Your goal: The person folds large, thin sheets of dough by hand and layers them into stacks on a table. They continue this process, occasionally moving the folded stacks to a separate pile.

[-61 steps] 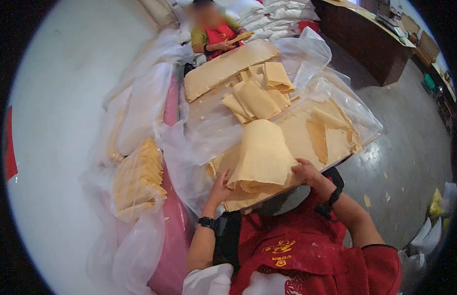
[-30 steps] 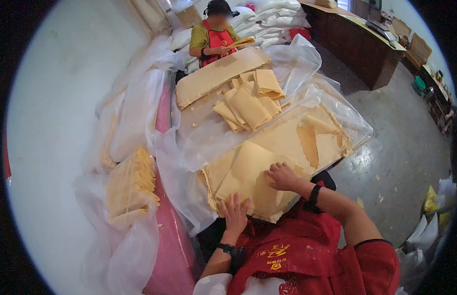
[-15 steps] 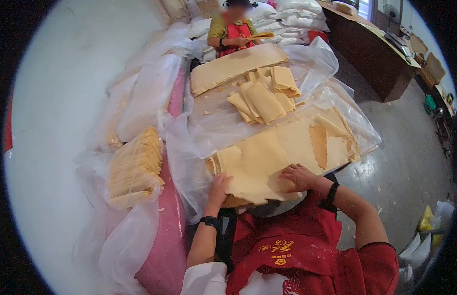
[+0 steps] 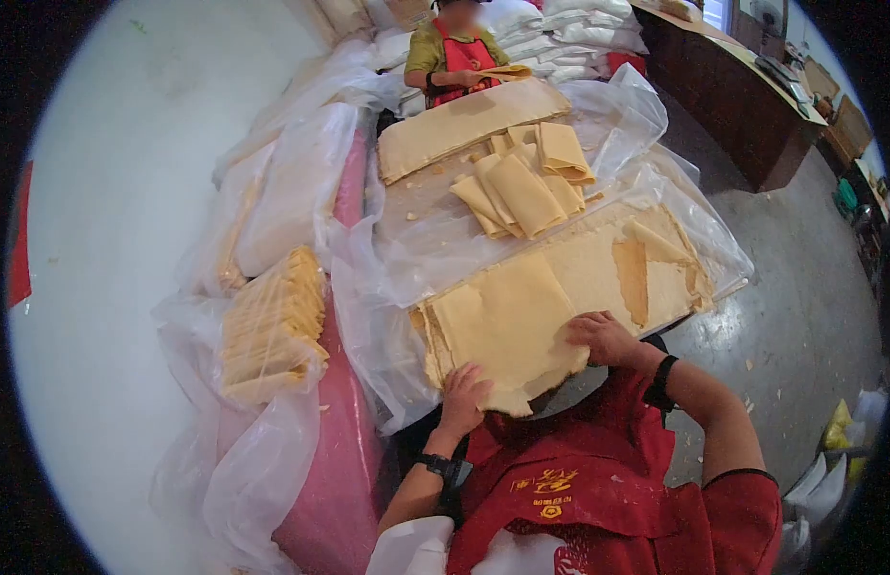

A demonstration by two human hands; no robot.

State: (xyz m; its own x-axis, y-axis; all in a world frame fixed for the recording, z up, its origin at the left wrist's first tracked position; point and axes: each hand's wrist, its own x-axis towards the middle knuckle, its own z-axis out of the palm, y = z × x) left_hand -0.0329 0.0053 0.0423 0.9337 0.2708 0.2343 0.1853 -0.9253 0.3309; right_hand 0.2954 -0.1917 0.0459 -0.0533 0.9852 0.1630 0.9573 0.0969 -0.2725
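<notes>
A thin, pale yellow sheet (image 4: 507,321), like bean curd skin, lies folded over a stack of wider sheets (image 4: 667,251). Its ragged near edge hangs over the front of the stack, close to my red apron. My left hand (image 4: 464,395) grips that edge at its left corner, fingers on top and thumb hidden. At the right side of the same folded piece, my right hand (image 4: 600,337) holds the edge with bent fingers. A torn flap (image 4: 646,268) on the stack's right part shows a darker layer beneath.
Folded yellow sheets (image 4: 526,187) are piled behind the stack, near a second long stack (image 4: 473,125). A person (image 4: 459,57) across the table holds a folded sheet. On the left, plastic film (image 4: 263,422) wraps a bundle of folded sheets (image 4: 277,326). White sacks (image 4: 589,34) stand behind.
My left hand has shifted right and toward me along the sheet's near edge. That edge has come closer to my apron, and more lower layers show at the left.
</notes>
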